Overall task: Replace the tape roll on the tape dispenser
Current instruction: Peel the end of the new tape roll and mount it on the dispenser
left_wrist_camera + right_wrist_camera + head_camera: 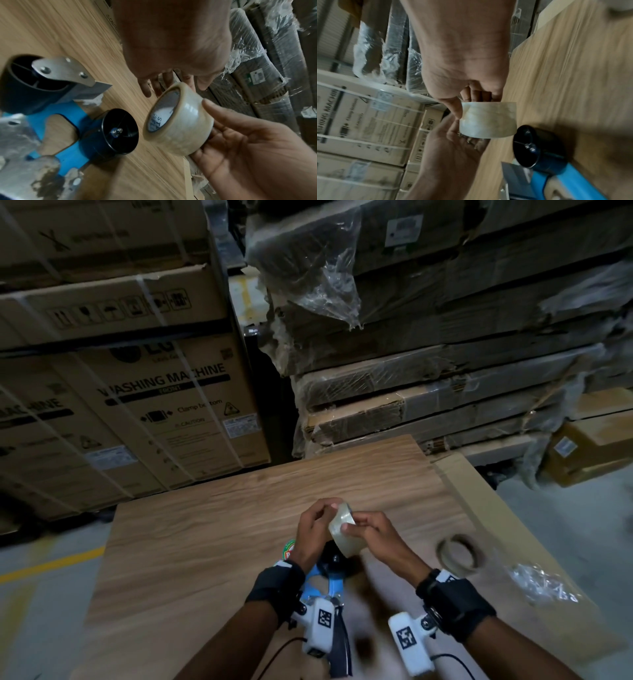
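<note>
Both hands, left hand (313,530) and right hand (375,534), hold the new tape roll (340,530) above the tape dispenser (56,121); next, seat it on the black spindle (118,132).

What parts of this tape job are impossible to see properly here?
- Tape dispenser, head view: mostly hidden under the left hand and wrist camera.
- Printing inside the tape roll, left wrist view: only a few letters show past the rim.
- Empty core, head view: blurred.
- Right hand fingers, right wrist view: behind the roll.
</note>
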### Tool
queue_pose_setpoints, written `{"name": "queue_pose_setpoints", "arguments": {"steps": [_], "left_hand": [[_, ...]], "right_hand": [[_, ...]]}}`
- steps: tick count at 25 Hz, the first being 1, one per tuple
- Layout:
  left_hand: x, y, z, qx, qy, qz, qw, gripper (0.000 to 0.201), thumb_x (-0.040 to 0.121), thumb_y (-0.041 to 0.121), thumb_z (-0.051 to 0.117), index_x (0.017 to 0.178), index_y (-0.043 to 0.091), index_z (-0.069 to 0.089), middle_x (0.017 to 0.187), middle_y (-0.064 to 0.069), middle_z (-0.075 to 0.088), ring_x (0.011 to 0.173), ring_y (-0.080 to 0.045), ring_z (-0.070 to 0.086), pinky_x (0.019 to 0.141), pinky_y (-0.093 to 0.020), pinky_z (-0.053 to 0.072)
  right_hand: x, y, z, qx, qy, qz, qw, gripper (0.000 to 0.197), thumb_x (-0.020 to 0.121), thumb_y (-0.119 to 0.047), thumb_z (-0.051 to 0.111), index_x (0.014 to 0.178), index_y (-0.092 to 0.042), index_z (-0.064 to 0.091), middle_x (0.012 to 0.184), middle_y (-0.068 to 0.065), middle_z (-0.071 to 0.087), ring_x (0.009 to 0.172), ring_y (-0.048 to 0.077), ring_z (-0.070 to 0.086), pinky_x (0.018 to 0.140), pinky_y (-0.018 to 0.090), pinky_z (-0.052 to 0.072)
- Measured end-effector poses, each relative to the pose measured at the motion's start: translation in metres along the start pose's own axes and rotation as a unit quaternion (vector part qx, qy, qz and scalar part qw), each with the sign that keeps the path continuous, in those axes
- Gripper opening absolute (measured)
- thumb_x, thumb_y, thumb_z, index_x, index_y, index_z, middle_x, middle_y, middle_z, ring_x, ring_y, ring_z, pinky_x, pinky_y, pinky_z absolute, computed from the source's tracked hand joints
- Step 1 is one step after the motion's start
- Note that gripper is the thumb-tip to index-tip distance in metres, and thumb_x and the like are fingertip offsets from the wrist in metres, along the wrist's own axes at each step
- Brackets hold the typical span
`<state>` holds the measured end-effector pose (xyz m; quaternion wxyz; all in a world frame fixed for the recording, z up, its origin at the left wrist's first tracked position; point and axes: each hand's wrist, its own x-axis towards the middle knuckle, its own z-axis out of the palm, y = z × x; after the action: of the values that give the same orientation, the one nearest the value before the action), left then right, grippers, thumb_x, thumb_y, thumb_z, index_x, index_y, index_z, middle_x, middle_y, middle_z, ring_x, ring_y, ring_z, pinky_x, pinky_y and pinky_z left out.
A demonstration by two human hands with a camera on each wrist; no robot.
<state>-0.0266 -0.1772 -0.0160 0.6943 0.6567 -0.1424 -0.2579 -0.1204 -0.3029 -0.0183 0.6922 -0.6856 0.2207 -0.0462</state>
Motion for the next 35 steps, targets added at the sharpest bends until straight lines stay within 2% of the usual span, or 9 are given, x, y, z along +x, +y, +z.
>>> {"name": "queue_pose_setpoints", "arguments": {"steps": [5,8,11,15,19,22,26,30,35], "left_hand": [[-0.022,0.013,-0.028,-0.050,-0.001,-0.041,0.998,0.031,0.095,0.031,0.059,0.114,0.007,0.068,0.112,-0.023,0.069,0.096,-0.028,0.065,0.084,-0.044,0.052],[-0.034,0.020,-0.045,-0.063,-0.018,-0.089,0.994,0.032,0.099,0.033,0.054,0.117,0.011,0.068,0.104,-0.011,0.070,0.088,-0.021,0.065,0.069,-0.032,0.054],[-0.045,0.027,-0.059,-0.066,-0.059,-0.121,0.989,0.026,0.095,0.029,0.058,0.119,0.020,0.064,0.103,-0.007,0.068,0.082,-0.015,0.066,0.065,-0.031,0.054],[-0.061,0.028,-0.070,0.038,-0.134,-0.038,0.990,0.074,0.069,0.015,0.082,0.135,0.025,0.049,0.120,-0.013,0.062,0.094,-0.019,0.068,0.077,-0.035,0.059],[-0.062,0.022,-0.076,0.179,-0.161,0.077,0.967,0.098,0.052,0.027,0.099,0.134,0.036,0.048,0.122,0.004,0.063,0.106,-0.009,0.065,0.087,-0.029,0.057],[-0.059,0.023,-0.078,0.155,-0.147,0.073,0.974,0.090,0.048,0.025,0.101,0.126,0.036,0.057,0.114,0.007,0.069,0.103,-0.014,0.068,0.086,-0.031,0.059],[-0.059,0.022,-0.075,0.039,-0.123,0.004,0.992,0.065,0.063,0.027,0.093,0.121,0.018,0.065,0.115,-0.011,0.072,0.105,-0.030,0.070,0.086,-0.043,0.060],[-0.063,0.033,-0.068,0.014,-0.127,-0.065,0.990,0.052,0.080,0.040,0.074,0.121,0.010,0.064,0.103,-0.009,0.072,0.082,-0.017,0.071,0.064,-0.027,0.056],[-0.063,0.035,-0.070,0.039,-0.168,0.029,0.985,0.053,0.078,0.034,0.080,0.127,0.027,0.060,0.125,-0.002,0.066,0.113,-0.024,0.064,0.090,-0.037,0.056]], "right_hand": [[-0.015,-0.020,0.027,0.034,-0.041,-0.027,0.998,0.019,0.093,0.000,0.067,0.110,0.001,0.076,0.109,0.019,0.078,0.094,0.020,0.072,0.086,0.035,0.056],[-0.024,-0.031,0.044,0.028,-0.035,-0.037,0.998,0.019,0.093,-0.001,0.067,0.109,0.002,0.076,0.108,0.023,0.078,0.089,0.021,0.072,0.079,0.030,0.057],[-0.028,-0.038,0.056,0.031,0.014,-0.049,0.998,0.021,0.088,-0.013,0.072,0.105,-0.004,0.079,0.097,0.015,0.080,0.081,0.018,0.071,0.072,0.030,0.055],[-0.027,-0.041,0.063,0.080,0.116,-0.016,0.990,0.037,0.080,-0.020,0.081,0.116,-0.020,0.073,0.097,0.013,0.080,0.086,0.024,0.073,0.080,0.037,0.057],[-0.031,-0.050,0.065,0.075,0.065,-0.015,0.995,0.021,0.092,-0.009,0.067,0.108,-0.013,0.079,0.106,0.012,0.080,0.096,0.026,0.075,0.082,0.037,0.058],[-0.034,-0.057,0.064,0.095,0.062,0.002,0.994,0.018,0.096,-0.006,0.063,0.101,-0.011,0.080,0.097,0.006,0.079,0.085,0.016,0.072,0.072,0.026,0.056],[-0.034,-0.058,0.060,0.051,0.032,-0.002,0.998,0.018,0.091,-0.010,0.070,0.105,-0.018,0.078,0.093,0.001,0.079,0.081,0.013,0.072,0.069,0.024,0.054],[-0.032,-0.061,0.058,0.063,0.030,0.018,0.997,0.025,0.090,-0.010,0.072,0.114,-0.016,0.076,0.099,0.009,0.080,0.084,0.019,0.074,0.068,0.028,0.056],[-0.033,-0.057,0.059,0.124,0.105,0.014,0.987,0.015,0.092,-0.010,0.068,0.098,-0.003,0.080,0.086,0.010,0.077,0.078,0.021,0.069,0.062,0.026,0.053]]}}
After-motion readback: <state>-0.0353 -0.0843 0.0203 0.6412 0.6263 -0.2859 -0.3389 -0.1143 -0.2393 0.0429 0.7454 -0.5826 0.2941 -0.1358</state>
